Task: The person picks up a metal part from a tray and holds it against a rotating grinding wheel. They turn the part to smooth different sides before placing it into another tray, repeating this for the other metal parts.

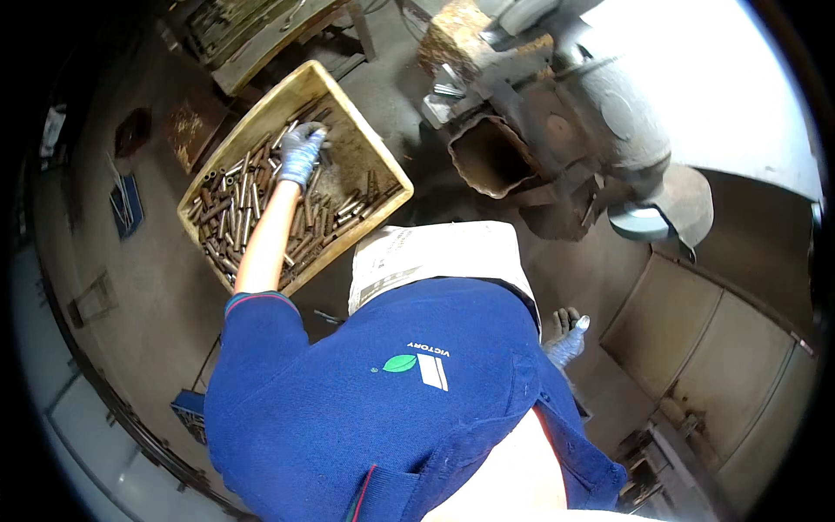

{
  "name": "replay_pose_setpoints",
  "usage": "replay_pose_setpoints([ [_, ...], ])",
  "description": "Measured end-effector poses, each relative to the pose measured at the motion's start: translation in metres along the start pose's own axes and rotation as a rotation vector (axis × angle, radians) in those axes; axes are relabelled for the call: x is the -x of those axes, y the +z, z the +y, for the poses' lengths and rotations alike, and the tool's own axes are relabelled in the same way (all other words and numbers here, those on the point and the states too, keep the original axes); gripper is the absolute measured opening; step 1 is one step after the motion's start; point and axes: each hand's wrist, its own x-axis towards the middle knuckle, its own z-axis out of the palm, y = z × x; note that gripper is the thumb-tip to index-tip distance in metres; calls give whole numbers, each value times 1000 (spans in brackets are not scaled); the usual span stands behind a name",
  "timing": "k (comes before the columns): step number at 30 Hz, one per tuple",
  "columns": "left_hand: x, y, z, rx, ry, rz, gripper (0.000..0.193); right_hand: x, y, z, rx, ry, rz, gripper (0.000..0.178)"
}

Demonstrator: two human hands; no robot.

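Note:
A worn yellowish crate [383, 148] stands at the upper left, partly filled with short metal tubes and rods [235, 209], some rusty brown, some shiny. Into it reaches my left hand [302, 152], in a blue-and-grey work glove. That hand is over the pieces near the crate's far side, its thumb toward the right; the fingertips are hidden, so their grip does not show. My right hand [567, 337], gloved the same way, hangs low beside my right thigh. Its dark fingers are loosely bent, with the thumb apart, and nothing shows in it.
Right of the crate stands a large dirty machine [600, 122] with a jagged-edged square metal opening [491, 158]. A workbench [270, 43] is behind the crate. Tan panels [696, 339] stand at the right. Blue trays [127, 206] lie on the floor to the left. A whitish apron [444, 252] covers my lap.

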Motion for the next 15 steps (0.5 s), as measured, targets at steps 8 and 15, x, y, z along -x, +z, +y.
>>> replay_pose_setpoints([
  [8,-96,-50,-44,-1047,190,41,27,-12,44,-18,211,-159,-250,49],
  [15,-117,1,-11,-1476,175,-187,25,8,46,-19,350,-211,-316,36],
])
